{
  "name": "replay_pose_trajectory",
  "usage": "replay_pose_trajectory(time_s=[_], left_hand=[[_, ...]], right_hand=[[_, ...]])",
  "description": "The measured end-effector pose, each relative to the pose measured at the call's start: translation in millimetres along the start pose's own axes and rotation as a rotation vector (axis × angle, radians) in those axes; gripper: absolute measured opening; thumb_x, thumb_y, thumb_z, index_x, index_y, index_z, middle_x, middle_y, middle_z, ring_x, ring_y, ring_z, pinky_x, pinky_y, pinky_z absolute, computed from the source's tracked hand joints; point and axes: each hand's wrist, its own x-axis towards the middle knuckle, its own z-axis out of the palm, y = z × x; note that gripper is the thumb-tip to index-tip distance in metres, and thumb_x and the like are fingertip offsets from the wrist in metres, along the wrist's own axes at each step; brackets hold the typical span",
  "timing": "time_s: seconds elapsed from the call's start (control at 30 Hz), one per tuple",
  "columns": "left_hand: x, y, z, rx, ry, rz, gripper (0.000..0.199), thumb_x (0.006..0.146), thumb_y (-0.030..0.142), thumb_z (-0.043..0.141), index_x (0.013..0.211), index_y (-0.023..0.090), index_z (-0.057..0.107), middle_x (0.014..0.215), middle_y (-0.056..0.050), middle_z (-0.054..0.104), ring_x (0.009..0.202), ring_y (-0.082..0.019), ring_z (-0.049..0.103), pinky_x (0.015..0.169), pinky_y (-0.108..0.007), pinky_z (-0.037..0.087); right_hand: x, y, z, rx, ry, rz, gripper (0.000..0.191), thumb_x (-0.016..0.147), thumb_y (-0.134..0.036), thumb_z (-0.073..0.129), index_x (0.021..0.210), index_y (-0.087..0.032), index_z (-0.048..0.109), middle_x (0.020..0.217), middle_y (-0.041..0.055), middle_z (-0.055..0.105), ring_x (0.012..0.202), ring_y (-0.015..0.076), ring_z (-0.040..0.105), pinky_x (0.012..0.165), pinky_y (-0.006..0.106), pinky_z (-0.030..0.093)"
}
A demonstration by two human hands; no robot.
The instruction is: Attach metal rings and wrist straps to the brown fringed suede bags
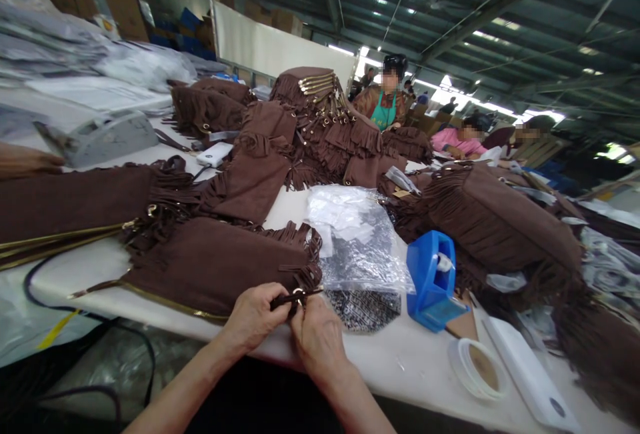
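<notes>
A brown fringed bag (pixel 215 264) with a gold zipper lies on the white table just beyond my hands. My left hand (pixel 255 317) is closed round a dark brown strap (pixel 285 299) at the bag's right corner. Close beside it, my right hand (pixel 320 331) pinches the same strap by a small metal ring (pixel 299 294). The fingertips partly hide the strap and its fitting. A clear plastic bag (pixel 365 274) lies right behind my right hand, with white paper and a black-and-white patterned sheet showing.
A blue tape dispenser (pixel 433 281), a roll of tape (pixel 477 369) and a long white box (pixel 530 374) stand to the right. Brown fringed bags (pixel 320 134) are piled at the back. Another person's hand (pixel 27 161) is at left near a grey dispenser (pixel 113 137). Co-workers sit farther back.
</notes>
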Motion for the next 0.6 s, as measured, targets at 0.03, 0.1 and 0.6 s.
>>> replay_pose_trajectory(time_s=[0.03,0.1,0.6], left_hand=[[-0.2,-0.3,1.6,0.002,0.009,-0.009,0.019,0.070,0.028,0.047,0.066,0.018,0.062,0.062,0.001,0.061,0.060,-0.014,0.054,0.056,-0.022,0.037],[-0.4,-1.0,3.7,0.003,0.020,-0.022,0.018,0.069,0.028,0.047,0.065,0.019,0.061,0.061,0.000,0.061,0.060,-0.015,0.053,0.056,-0.023,0.036],[-0.4,-1.7,3.4,0.031,0.019,-0.022,0.017,0.068,0.030,0.046,0.064,0.020,0.060,0.067,-0.001,0.064,0.068,-0.017,0.057,0.062,-0.026,0.040]], right_hand=[[0.7,-1.2,-0.2,-0.007,-0.007,0.007,0.016,0.079,-0.014,0.042,0.079,-0.014,0.058,0.066,0.0075,0.065,0.056,0.0205,0.063,0.049,0.028,0.041],[2.0,-3.5,-0.6,-0.023,-0.020,0.026,0.017,0.080,-0.015,0.042,0.077,-0.013,0.058,0.066,0.0085,0.066,0.054,0.0213,0.063,0.049,0.028,0.042],[-4.0,-11.4,4.9,-0.049,-0.006,0.066,0.015,0.077,-0.010,0.044,0.078,-0.013,0.058,0.066,0.0104,0.067,0.053,0.0222,0.065,0.047,0.029,0.048]])
